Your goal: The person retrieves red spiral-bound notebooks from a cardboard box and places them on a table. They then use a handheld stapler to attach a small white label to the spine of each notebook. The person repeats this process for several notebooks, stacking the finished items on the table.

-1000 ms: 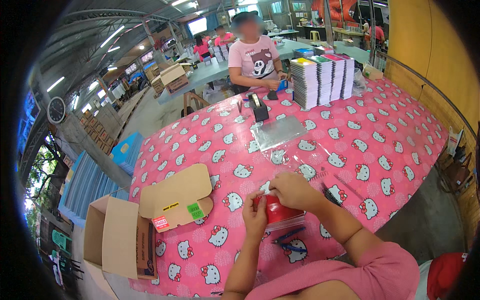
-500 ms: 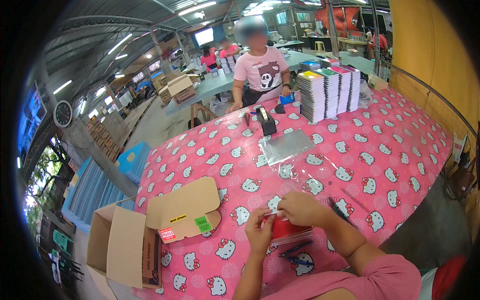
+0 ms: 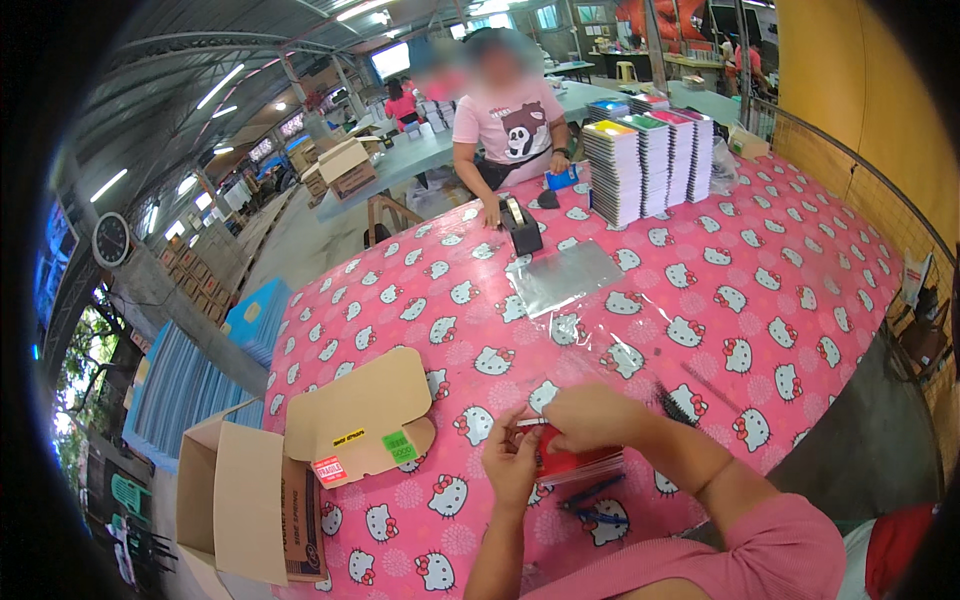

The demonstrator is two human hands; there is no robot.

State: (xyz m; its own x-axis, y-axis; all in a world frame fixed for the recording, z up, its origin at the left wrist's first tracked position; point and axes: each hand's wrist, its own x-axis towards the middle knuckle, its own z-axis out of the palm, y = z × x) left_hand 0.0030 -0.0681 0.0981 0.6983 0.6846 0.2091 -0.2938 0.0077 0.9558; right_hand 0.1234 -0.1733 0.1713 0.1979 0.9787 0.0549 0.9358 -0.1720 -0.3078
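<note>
A red-covered notebook (image 3: 578, 462) lies on top of a small stack close in front of me. My left hand (image 3: 512, 458) is closed at its left edge, the thumb and fingers pinching there. Against it, my right hand (image 3: 590, 418) is curled down over the far edge, fingertips close to the left thumb; what it pinches is hidden. Pliers with dark blue handles (image 3: 600, 515) rest just nearer to me than the stack. Black wire coils (image 3: 678, 405) lie beyond my right forearm.
An open cardboard box (image 3: 250, 490) stands at the left, its flap (image 3: 360, 415) over the pink patterned tablecloth (image 3: 470, 330). Clear plastic sleeves (image 3: 567, 280), a black tape dispenser (image 3: 522, 230) and tall notebook stacks (image 3: 650, 170) are farther off. A co-worker (image 3: 510, 125) stands opposite.
My right hand has turned and lowered over the notebook's edge, while the left stays at its corner. The co-worker's hand has come closer to the tape dispenser. My view has shifted slightly.
</note>
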